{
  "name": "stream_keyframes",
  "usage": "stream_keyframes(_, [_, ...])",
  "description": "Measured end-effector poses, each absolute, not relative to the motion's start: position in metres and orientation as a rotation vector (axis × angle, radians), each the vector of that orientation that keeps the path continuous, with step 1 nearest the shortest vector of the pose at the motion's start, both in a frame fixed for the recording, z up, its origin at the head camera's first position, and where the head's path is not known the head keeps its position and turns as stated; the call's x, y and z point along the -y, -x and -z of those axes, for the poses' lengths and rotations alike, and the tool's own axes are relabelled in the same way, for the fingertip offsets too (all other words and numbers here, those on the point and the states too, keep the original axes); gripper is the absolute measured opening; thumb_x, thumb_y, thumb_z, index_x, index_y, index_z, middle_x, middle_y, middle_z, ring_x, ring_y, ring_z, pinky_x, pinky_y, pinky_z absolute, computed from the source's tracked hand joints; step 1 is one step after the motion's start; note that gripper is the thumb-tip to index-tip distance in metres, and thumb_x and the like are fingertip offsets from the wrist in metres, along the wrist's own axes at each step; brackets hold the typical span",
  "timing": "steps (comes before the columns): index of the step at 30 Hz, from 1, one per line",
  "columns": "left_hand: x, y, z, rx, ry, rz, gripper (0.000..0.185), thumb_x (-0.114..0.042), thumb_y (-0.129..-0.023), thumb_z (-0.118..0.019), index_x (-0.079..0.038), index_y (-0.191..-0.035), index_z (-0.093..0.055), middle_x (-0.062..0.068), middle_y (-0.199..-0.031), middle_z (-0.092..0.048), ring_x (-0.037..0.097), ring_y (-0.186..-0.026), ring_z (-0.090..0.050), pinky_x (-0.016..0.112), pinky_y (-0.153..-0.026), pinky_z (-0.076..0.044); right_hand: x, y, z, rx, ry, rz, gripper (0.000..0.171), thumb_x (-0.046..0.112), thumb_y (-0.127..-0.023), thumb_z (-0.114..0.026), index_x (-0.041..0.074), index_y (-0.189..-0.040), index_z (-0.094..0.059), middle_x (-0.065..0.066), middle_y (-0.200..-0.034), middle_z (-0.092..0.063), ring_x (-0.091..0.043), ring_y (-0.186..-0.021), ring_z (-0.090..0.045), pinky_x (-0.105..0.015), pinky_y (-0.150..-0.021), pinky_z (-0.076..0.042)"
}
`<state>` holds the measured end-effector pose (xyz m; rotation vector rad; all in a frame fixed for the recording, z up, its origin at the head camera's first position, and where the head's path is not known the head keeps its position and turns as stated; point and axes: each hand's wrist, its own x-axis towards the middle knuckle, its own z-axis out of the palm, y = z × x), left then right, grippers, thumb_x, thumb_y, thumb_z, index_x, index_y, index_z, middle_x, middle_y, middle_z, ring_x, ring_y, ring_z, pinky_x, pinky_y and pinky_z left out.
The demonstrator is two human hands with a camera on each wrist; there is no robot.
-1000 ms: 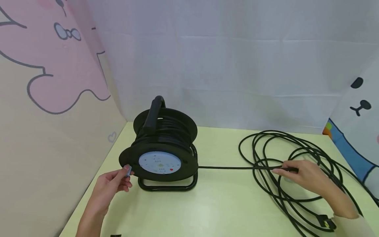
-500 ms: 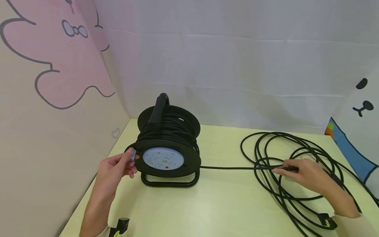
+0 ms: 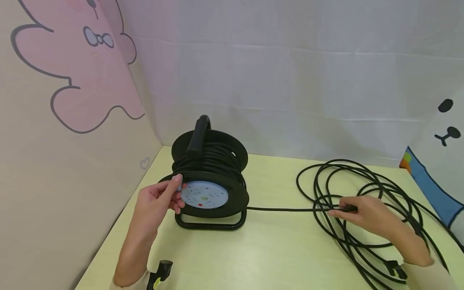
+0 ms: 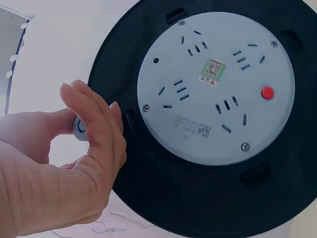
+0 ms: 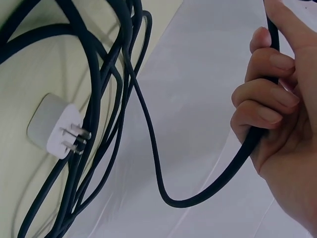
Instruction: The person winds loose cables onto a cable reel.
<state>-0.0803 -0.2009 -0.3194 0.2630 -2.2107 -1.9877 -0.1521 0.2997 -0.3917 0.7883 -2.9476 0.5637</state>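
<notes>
A black cable reel (image 3: 210,177) with a carrying handle stands on the yellow-green table (image 3: 275,253). Its pale socket face (image 4: 213,84) has a red button (image 4: 267,92). My left hand (image 3: 170,193) pinches the small grey crank knob (image 4: 78,128) on the front flange's left rim. A taut black cable (image 3: 282,209) runs from the reel's base to my right hand (image 3: 344,209), whose fingers curl round it (image 5: 267,84). Behind and under that hand lies the loose cable coil (image 3: 362,189). A white plug (image 5: 52,126) with metal pins rests among the loops.
A beige and pink cartoon panel (image 3: 72,121) walls the left side, and a white cloth backdrop (image 3: 290,100) closes the back. Another printed panel (image 3: 438,161) stands at the right. Bare tabletop lies in front of the reel.
My left hand has carried the knob up the left rim of the flange, and the reel face has turned with it. My right hand stays on the cable.
</notes>
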Motion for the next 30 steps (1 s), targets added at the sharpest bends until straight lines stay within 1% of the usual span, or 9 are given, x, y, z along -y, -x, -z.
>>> stream_keyframes(6, [0.189,0.081,0.315,2.226,-0.241,1.990,0.045,-0.034,-0.102,-0.067,0.011,-0.099,-0.071,0.009,-0.066,-0.063,0.019,-0.058,-0.061,0.026,-0.055,-0.057,-0.286,0.152,0.394,2.892,-0.883,-0.626,0.030,0.035,-0.089,-0.080,0.030,-0.075,-0.054,0.020,-0.059,-0.033,0.004,-0.050,-0.024,-0.020,-0.048,-0.026])
stream_keyframes(10, [0.179,0.084,0.315,2.211,-0.191,2.007,0.041,-0.031,-0.102,-0.067,0.010,-0.099,-0.072,0.009,-0.066,-0.062,0.019,-0.056,-0.060,0.026,-0.054,-0.057,-0.279,0.154,0.397,2.887,-0.928,-0.677,0.024,0.033,-0.091,-0.079,0.030,-0.078,-0.059,0.021,-0.059,-0.040,0.005,-0.049,-0.026,-0.019,-0.047,-0.030])
stream_keyframes(15, [0.168,0.086,0.317,2.218,-0.116,2.010,0.036,-0.026,-0.102,-0.067,0.009,-0.098,-0.072,0.010,-0.065,-0.061,0.018,-0.053,-0.059,0.027,-0.054,-0.057,-0.272,0.156,0.401,2.866,-0.957,-0.676,0.024,0.032,-0.090,-0.080,0.029,-0.077,-0.060,0.022,-0.061,-0.044,0.005,-0.049,-0.029,-0.019,-0.047,-0.032])
stream_keyframes(20, [0.156,0.087,0.319,2.232,-0.083,2.004,0.032,-0.024,-0.102,-0.068,0.007,-0.096,-0.073,0.011,-0.066,-0.061,0.019,-0.053,-0.060,0.028,-0.054,-0.058,-0.269,0.157,0.402,2.837,-0.987,-0.645,0.026,0.032,-0.089,-0.082,0.029,-0.077,-0.059,0.022,-0.062,-0.041,0.006,-0.051,-0.029,-0.019,-0.048,-0.031])
stream_keyframes(24, [0.146,0.087,0.321,2.237,-0.050,2.008,0.032,-0.025,-0.102,-0.068,0.007,-0.094,-0.073,0.011,-0.065,-0.061,0.020,-0.052,-0.059,0.028,-0.053,-0.057,-0.268,0.158,0.398,2.805,-1.002,-0.586,0.026,0.033,-0.087,-0.083,0.030,-0.077,-0.059,0.023,-0.062,-0.042,0.006,-0.051,-0.029,-0.019,-0.048,-0.030])
stream_keyframes(27, [0.141,0.086,0.323,2.240,-0.019,2.002,0.033,-0.026,-0.102,-0.068,0.006,-0.094,-0.073,0.010,-0.064,-0.062,0.021,-0.050,-0.058,0.029,-0.053,-0.057,-0.269,0.159,0.394,2.771,-0.991,-0.522,0.027,0.034,-0.085,-0.084,0.031,-0.076,-0.059,0.024,-0.060,-0.039,0.006,-0.051,-0.027,-0.019,-0.049,-0.028])
stream_keyframes(30, [0.136,0.085,0.325,2.251,0.008,1.982,0.035,-0.028,-0.102,-0.068,0.006,-0.092,-0.072,0.010,-0.064,-0.062,0.021,-0.048,-0.058,0.028,-0.052,-0.056,-0.272,0.159,0.388,2.724,-0.973,-0.474,0.031,0.034,-0.083,-0.086,0.031,-0.072,-0.056,0.024,-0.058,-0.034,0.006,-0.050,-0.026,-0.018,-0.048,-0.025])
